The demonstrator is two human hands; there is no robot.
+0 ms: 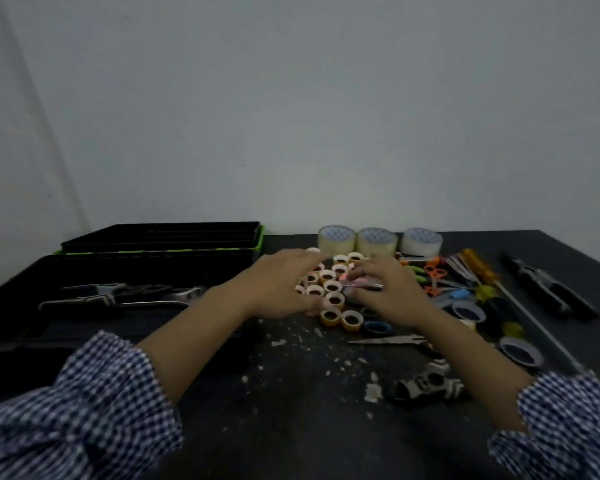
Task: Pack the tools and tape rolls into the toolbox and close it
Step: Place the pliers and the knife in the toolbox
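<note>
Far left, the black plastic toolbox with green trim (118,268) sits open on the dark table (291,427), its lid laid back behind it. Only a start made in there: black-and-grey-handled pliers (94,299) and a silvery wrench-like tool (184,294) lie in the tray, and I can make out little else in that dim box.

Centre now: the left hand (281,289) is spread flat, fingers out and blurred, over the cluster of small white- and yellow-cored tape rolls (329,289), not gripping any roll that I can see. The right hand (385,289) curls in from the other side; something pinkish shows at its fingertips, but I cannot tell whether it holds it.

Behind them, three large clear tape rolls (376,241) stand unpacked. To the right, plenty left: orange and green scissors (433,271), amber-handled screwdrivers (478,265), grey tape rolls (520,351), a long black hand tool (548,289).

So early days, by my reckoning, and the lid is nowhere near closing. The right forearm hides part of the pile, and a black-and-white object (426,381) near the front is too murky to name.
</note>
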